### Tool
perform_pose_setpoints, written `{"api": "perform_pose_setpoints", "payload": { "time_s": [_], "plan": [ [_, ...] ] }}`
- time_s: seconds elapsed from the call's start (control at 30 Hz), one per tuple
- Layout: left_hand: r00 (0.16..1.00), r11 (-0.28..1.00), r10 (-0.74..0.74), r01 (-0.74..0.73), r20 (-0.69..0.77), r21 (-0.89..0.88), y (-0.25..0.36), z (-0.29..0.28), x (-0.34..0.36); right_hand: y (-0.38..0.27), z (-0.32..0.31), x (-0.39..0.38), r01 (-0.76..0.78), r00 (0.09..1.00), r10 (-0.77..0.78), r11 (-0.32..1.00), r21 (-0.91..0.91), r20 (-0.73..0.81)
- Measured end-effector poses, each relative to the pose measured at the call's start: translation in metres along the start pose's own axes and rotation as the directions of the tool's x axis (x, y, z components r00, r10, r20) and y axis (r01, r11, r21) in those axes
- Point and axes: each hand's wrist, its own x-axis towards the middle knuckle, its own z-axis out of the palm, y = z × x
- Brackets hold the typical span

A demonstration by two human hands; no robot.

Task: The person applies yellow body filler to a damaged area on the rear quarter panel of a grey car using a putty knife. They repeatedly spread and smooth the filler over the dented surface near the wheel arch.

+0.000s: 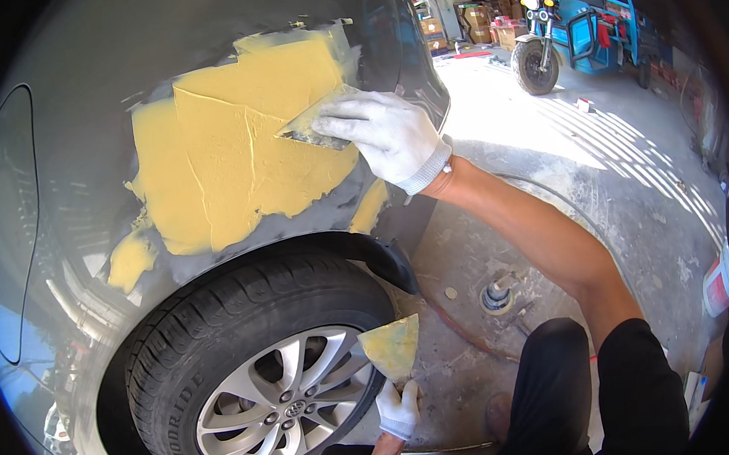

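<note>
A broad patch of yellow body filler [220,153] covers the dark grey car panel [107,43] above the wheel arch. Ridges run through the filler. My right hand [384,136], in a white glove, grips a flat spreader [318,127] whose edge lies against the patch at its right part. Lower down, beside the wheel, my gloved left hand [399,407] holds a putty knife [391,347] upright, its wide blade smeared with yellow filler. Smaller filler smears [131,260] sit at the patch's lower left and near the bumper.
The tyre [245,316] and its silver alloy rim [283,396] stand under the arch. A round sanding tool [496,297] and a hose [469,337] lie on the concrete floor. A blue cargo tricycle [577,31] is parked behind; a white-and-red bucket [720,283] stands at right.
</note>
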Motion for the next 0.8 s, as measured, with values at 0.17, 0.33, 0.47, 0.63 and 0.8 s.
{"api": "perform_pose_setpoints", "payload": {
  "time_s": [0.17,0.33,0.47,0.63,0.8],
  "plan": [
    [1.000,1.000,0.017,-0.017,-0.007,0.023,-0.006,-0.003,0.003,-0.014,-0.012,-0.029,-0.006,0.998,0.002,0.998,0.066,0.068],
    [1.000,1.000,-0.008,0.008,-0.021,0.016,0.006,-0.003,0.003,-0.036,-0.041,-0.055,-0.104,0.995,0.101,0.976,0.191,0.027],
    [0.999,0.992,-0.005,0.009,0.033,-0.128,0.012,-0.011,0.000,-0.067,-0.063,-0.074,-0.584,0.809,0.531,0.676,0.449,0.252],
    [0.981,0.979,0.033,0.006,0.191,-0.202,0.039,-0.025,-0.008,-0.086,-0.078,-0.098,-0.823,0.557,0.596,0.301,0.482,0.578],
    [0.939,0.954,0.029,0.076,0.343,-0.290,0.051,-0.034,-0.015,-0.110,-0.086,-0.106,-0.887,0.439,0.483,0.099,0.451,0.758]
  ]
}}
